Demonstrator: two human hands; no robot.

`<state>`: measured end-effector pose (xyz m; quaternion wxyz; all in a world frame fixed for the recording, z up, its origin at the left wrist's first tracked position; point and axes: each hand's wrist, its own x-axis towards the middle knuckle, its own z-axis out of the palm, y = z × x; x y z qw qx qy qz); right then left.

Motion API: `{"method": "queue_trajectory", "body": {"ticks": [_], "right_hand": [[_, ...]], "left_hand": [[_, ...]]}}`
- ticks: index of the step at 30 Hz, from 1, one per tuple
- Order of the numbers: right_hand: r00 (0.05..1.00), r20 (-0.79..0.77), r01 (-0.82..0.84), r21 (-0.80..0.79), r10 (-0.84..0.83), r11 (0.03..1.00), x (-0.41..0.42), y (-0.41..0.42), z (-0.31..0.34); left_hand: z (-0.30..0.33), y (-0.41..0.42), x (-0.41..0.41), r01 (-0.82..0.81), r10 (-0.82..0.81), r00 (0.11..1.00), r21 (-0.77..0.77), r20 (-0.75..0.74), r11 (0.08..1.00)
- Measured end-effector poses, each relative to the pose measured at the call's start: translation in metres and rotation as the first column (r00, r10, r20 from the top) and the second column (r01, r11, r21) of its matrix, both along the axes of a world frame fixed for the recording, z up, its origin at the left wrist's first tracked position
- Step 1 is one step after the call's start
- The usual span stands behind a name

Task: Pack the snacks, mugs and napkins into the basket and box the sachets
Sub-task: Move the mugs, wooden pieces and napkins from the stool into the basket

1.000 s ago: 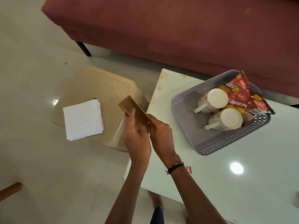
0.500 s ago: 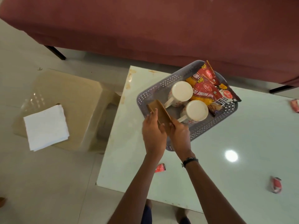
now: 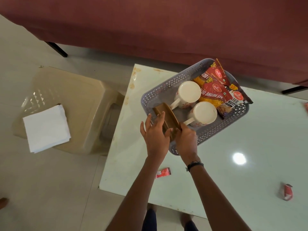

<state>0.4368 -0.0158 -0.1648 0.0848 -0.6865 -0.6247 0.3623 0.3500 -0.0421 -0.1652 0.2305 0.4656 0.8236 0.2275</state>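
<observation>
A grey perforated basket (image 3: 166,84) stands on the pale table (image 3: 233,184) and holds two white mugs (image 3: 189,91) (image 3: 205,112) lying on their sides beside red snack packets (image 3: 215,92). A brown two-walled holder (image 3: 168,115) leans over the basket's near left corner. My right hand (image 3: 185,139) grips its near end. My left hand (image 3: 155,132) touches its left side with thumb and forefinger, the other fingers spread. A stack of white napkins (image 3: 46,128) lies on a beige stool. Red sachets (image 3: 164,172) (image 3: 287,191) lie on the table.
The beige plastic stool (image 3: 83,97) stands on the floor left of the table. A maroon sofa (image 3: 166,22) runs along the far side, close behind the basket. Another red sachet (image 3: 306,107) shows at the right edge. A ceiling light reflects on the tabletop.
Both hands carried the brown holder from over the stool rightward to the basket and lowered it into the near left corner. My left fingers have spread apart.
</observation>
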Motion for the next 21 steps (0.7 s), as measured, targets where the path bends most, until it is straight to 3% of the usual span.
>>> {"method": "queue_trajectory", "body": {"ticks": [3,6,10,16,21], "right_hand": [[0.989,0.136,-0.053,0.012,0.051,0.999,0.0,0.005,0.024],[0.976,0.189,-0.136,0.144,0.108,0.98,-0.012,0.001,0.056],[0.973,0.072,-0.228,0.239,0.217,0.944,-0.064,-0.009,0.067],[0.894,-0.152,-0.413,0.09,0.422,0.906,-0.185,-0.033,0.043],[0.874,-0.289,-0.411,-0.012,0.39,0.912,-0.281,-0.058,0.023]], "left_hand": [[0.004,-0.006,-0.01,-0.032,0.027,0.999,0.105,0.042,0.994],[0.011,-0.02,-0.029,-0.148,0.132,0.987,0.193,0.093,0.97],[0.018,-0.047,-0.081,-0.264,0.244,0.964,0.284,0.105,0.922],[0.011,-0.101,-0.198,-0.441,0.454,0.891,0.246,0.005,0.863],[-0.007,-0.134,-0.296,-0.53,0.555,0.825,0.19,-0.109,0.826]]}}
